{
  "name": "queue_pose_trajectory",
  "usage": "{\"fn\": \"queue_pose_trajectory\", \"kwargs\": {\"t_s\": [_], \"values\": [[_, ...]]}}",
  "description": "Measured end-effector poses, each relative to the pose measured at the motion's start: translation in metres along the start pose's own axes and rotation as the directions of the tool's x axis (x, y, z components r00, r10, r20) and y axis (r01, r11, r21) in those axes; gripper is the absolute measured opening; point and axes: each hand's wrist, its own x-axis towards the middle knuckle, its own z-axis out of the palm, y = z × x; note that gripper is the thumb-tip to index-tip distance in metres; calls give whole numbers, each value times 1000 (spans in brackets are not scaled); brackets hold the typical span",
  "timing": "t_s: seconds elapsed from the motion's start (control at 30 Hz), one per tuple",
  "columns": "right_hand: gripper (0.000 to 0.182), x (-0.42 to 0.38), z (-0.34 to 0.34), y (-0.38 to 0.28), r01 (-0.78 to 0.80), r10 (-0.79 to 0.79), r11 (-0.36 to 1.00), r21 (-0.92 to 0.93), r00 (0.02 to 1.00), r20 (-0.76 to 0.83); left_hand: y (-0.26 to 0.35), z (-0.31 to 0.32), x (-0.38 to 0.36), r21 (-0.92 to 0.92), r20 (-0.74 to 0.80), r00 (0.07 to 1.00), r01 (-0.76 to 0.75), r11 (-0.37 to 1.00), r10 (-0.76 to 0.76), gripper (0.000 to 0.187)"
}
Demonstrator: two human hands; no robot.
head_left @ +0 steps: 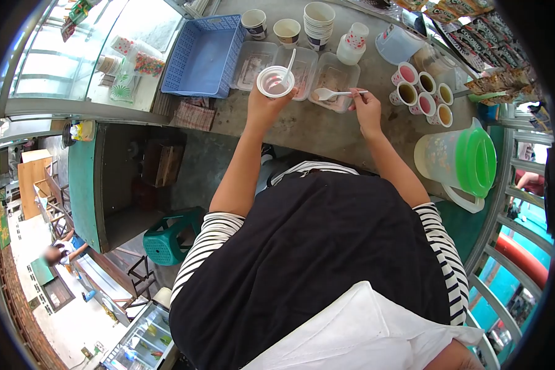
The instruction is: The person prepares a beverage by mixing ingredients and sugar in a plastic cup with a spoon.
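Note:
My left hand (pixel 265 112) is wrapped around a small white cup (pixel 261 79), tipped so its open top faces me. A white spoon (pixel 291 60) stands in the cup, and something pinkish shows inside. In my right hand (pixel 368 113), another white spoon (pixel 330 94) is pinched by its handle. Its bowl hangs over the right clear plastic container (pixel 349 66), which has brownish contents. The middle container (pixel 307 61) lies partly behind the cup and my left hand. Left of it sits a third clear container (pixel 254 52).
A blue basket (pixel 205 49) stands at left beside a folded cloth (pixel 194 114). Paper cups (pixel 319 24) are stacked at the back. Several filled cups (pixel 407 94) cluster at right, near a green-lidded pitcher (pixel 453 157). Snack packets (pixel 490 43) hang above. A green stool (pixel 166 240) is below left.

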Motion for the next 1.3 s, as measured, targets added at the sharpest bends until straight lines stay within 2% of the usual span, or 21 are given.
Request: {"fn": "queue_pose_trajectory", "kwargs": {"t_s": [0.07,0.13,0.23,0.4,0.5,0.53,0.57,0.6,0.67,0.7,0.77,0.8,0.87,0.9,0.97,1.0,1.07,1.1,1.17,1.3], "values": [[26,2,-3,0,-17,17,999,49,1000,-9,-1,-3,2,38,3,1000,-16,999,16,56],[26,4,-8,-4,10,-5,996,85,998,-63,-7,-7,7,20,106,987,117,993,-119,58],[24,7,-17,-21,35,-22,993,109,993,-116,-2,-5,8,43,102,985,133,990,-137,59],[21,0,-16,-71,110,-85,965,236,990,-115,-24,6,10,81,125,988,78,994,-88,64],[21,-18,-2,-107,174,-165,940,293,985,-54,-20,17,7,129,158,987,22,991,-43,67],[22,-25,5,-117,272,-271,926,263,962,-43,-12,20,6,172,170,985,-19,985,-11,68],[22,-31,7,-122,369,-373,900,234,928,-29,-4,21,5,94,222,974,10,995,-31,70],[22,-34,6,-123,374,-377,898,233,926,-30,1,23,4,92,223,974,6,996,-26,70],[24,-39,4,-127,583,-576,812,-19,806,132,9,26,4,68,246,969,-2,998,-14,71],[24,-40,4,-128,588,-581,808,-17,803,132,9,26,4,67,244,970,-8,998,-9,71],[23,-39,5,-130,555,-550,812,179,831,-83,11,25,4,131,220,971,-126,983,95,73],[23,-35,2,-126,562,-556,808,177,827,-86,12,25,4,128,221,970,-133,983,103,73],[24,-22,-8,-103,448,-416,877,175,889,-192,14,25,3,174,97,962,-270,947,256,73],[24,-17,-13,-84,452,-419,875,173,886,-198,16,26,4,171,101,960,-275,946,261,73],[26,-12,-18,-43,155,-135,975,158,983,-126,20,25,5,192,62,975,-222,956,214,75],[26,-18,-17,-38,159,-138,974,160,981,-136,23,25,5,191,70,973,-228,955,218,75],[33,-33,-16,-29,-143,151,968,208,988,-24,30,26,5,189,50,969,-246,951,241,78],[33,-38,-13,-28,-137,147,967,214,989,-34,31,25,6,188,60,967,-254,949,247,78],[41,-48,-9,-29,-220,216,943,249,975,44,34,25,9,205,63,950,-312,928,306,80],[46,-75,-27,-46,-204,231,959,196,965,-122,26,27,8,150,146,941,-327,933,306,80]]}}
